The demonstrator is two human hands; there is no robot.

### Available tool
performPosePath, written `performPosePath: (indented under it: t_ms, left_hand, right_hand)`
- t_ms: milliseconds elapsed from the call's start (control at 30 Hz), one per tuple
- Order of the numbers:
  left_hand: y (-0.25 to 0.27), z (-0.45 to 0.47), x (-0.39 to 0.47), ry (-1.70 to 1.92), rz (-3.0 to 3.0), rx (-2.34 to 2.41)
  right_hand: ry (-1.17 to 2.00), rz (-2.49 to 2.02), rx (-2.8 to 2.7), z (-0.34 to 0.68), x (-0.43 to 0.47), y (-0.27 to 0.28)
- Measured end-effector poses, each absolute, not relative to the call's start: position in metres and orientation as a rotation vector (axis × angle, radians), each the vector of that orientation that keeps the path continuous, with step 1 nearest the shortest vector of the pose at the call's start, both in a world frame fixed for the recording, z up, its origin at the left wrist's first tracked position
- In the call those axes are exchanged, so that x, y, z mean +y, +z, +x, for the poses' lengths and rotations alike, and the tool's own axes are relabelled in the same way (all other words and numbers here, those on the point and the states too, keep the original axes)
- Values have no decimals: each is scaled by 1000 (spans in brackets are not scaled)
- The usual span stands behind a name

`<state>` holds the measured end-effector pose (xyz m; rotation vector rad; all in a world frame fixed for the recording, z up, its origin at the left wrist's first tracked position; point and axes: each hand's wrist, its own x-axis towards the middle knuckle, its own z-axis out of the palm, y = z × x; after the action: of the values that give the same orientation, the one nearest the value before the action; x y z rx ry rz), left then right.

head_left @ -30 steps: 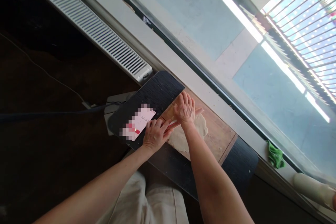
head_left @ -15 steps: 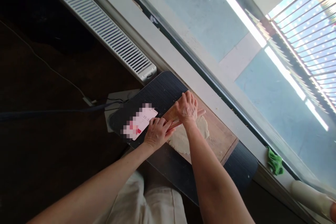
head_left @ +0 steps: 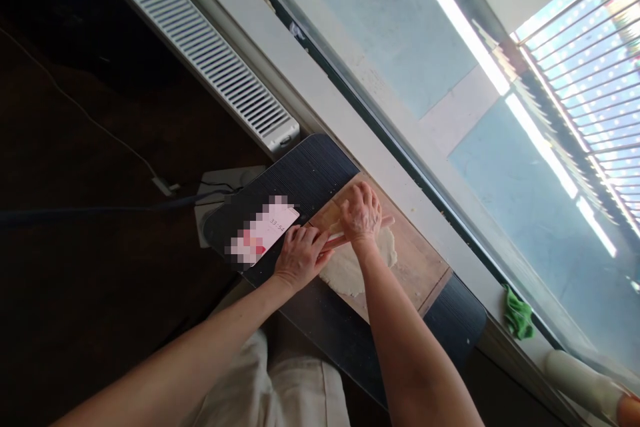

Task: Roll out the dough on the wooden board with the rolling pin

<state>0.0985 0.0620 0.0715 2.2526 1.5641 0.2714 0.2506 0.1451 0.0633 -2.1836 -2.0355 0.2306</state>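
A thin wooden rolling pin (head_left: 337, 241) lies across a flattened sheet of pale dough (head_left: 345, 271) on a wooden board (head_left: 423, 267). My left hand (head_left: 301, 252) is closed over the pin's near-left end, by the board's edge. Towards the other end, my right hand (head_left: 362, 212) grips the pin with bent fingers, and the pin's tip shows just past it. The right forearm hides part of the dough, whose edges look uneven.
The board rests on a small dark table (head_left: 320, 163). A phone (head_left: 267, 230) showing a timer lies left of it. Beyond are a white radiator (head_left: 210, 47) and a window sill with a green cloth (head_left: 519, 312) and a pale cylindrical object (head_left: 580, 377). A cable (head_left: 110, 208) runs on the left.
My right hand and the rolling pin have shifted slightly down and right, towards the dough. The left hand stays nearly in place. The view has moved a little.
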Motion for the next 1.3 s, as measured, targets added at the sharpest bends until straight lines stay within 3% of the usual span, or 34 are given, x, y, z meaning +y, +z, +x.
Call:
performPosePath:
  t_ms: [133,400,667,933,1300]
  left_hand:
    - [72,100,63,242,2259,1579]
    - [72,113,30,334,2263,1504]
    - [69,110,57,286,2244,1621]
    - [71,118,33,293,2244,1571]
    - [70,111,59,225,2309,1574]
  right_hand:
    - [233,-2160,-2063,246,158,63]
    - [190,-2229,-1976,276,86,67]
    - [274,-2224,-1927,253,149,61]
    - [173,-2239,-1955,274,97,67]
    - [228,-2203,-1903,257,142,61]
